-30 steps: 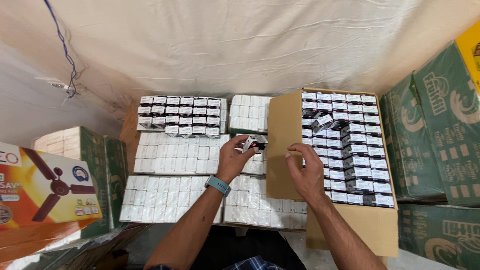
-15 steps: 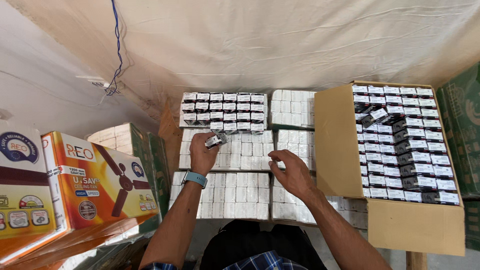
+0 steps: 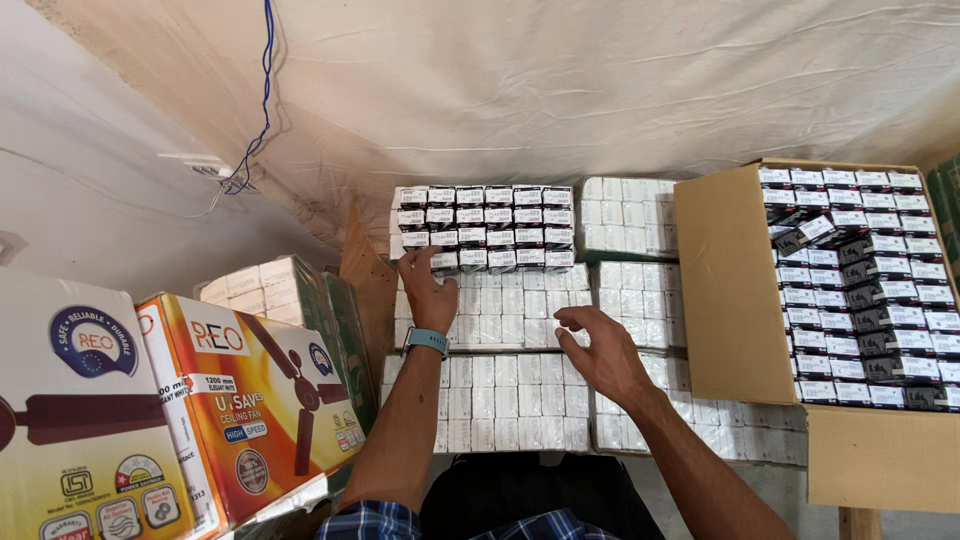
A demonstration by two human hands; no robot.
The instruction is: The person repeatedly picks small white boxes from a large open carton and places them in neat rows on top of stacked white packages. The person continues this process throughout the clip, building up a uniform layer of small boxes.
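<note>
Left hand (image 3: 425,290) pressing a small black-and-white box (image 3: 446,261) at the edge of the stacked rows; right hand (image 3: 600,350) spread above white packs (image 3: 520,300). Open carton (image 3: 735,290) on the right.

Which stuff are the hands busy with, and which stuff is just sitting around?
Busy with:
- left hand touching the black-and-white small boxes
- right hand hovering over the white packs
- open carton full of the same small boxes

Just sitting around:
- ceiling fan boxes on the left
- blue wire on the wall
- green cartons at the right edge
</note>
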